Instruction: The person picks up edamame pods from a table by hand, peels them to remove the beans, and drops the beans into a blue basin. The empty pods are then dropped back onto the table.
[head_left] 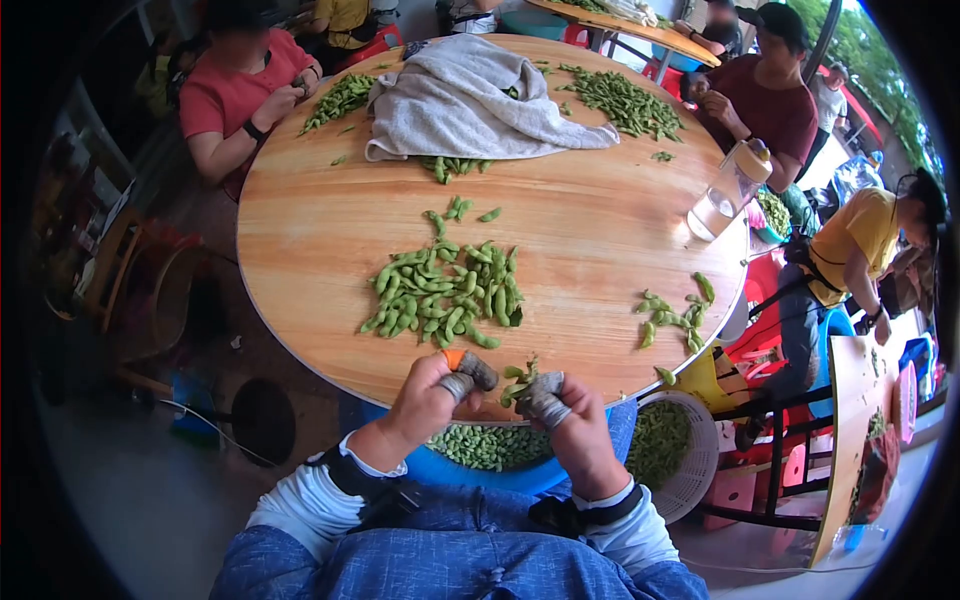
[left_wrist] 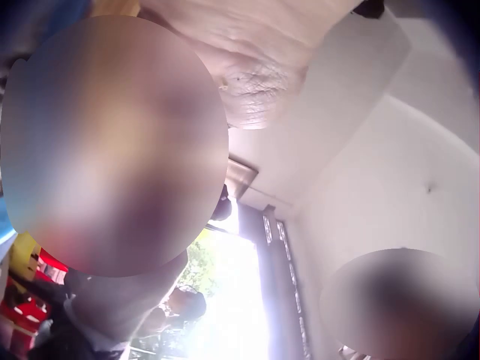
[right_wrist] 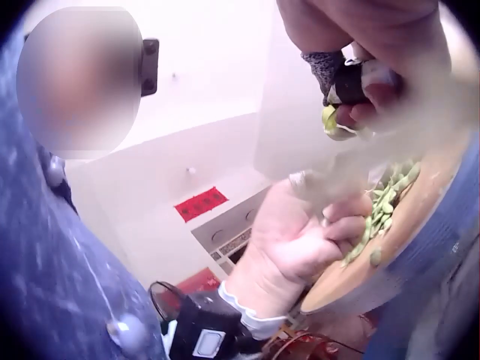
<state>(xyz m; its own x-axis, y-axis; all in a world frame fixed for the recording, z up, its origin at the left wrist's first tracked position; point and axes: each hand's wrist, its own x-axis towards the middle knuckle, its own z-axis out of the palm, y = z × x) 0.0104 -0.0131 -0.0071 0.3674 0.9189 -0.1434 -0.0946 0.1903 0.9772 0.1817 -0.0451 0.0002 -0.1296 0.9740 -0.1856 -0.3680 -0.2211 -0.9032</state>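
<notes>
Both hands are just off the near edge of the round wooden table point(head_left: 310, 250). My right hand point(head_left: 580, 430) pinches a small bunch of green soybean pods point(head_left: 515, 385), and a yellowish-green pod point(right_wrist: 330, 118) sticks out by its fingertips in the right wrist view. To its left, a short gap away, my left hand point(head_left: 415, 405) has curled fingers with nothing visible between them. Grey and orange wraps cover some fingertips. A pile of pods point(head_left: 440, 290) lies ahead on the table. Below the hands, a blue basin point(head_left: 530, 475) contains shelled green beans point(head_left: 490, 445). The left wrist view shows only part of the palm.
A grey cloth point(head_left: 460, 100) covers part of the far pods. Toward the right stand a clear bottle point(head_left: 715, 205) and a smaller pod heap point(head_left: 680, 320). A white basket point(head_left: 705, 440) of pods is below the right edge. Several people sit around.
</notes>
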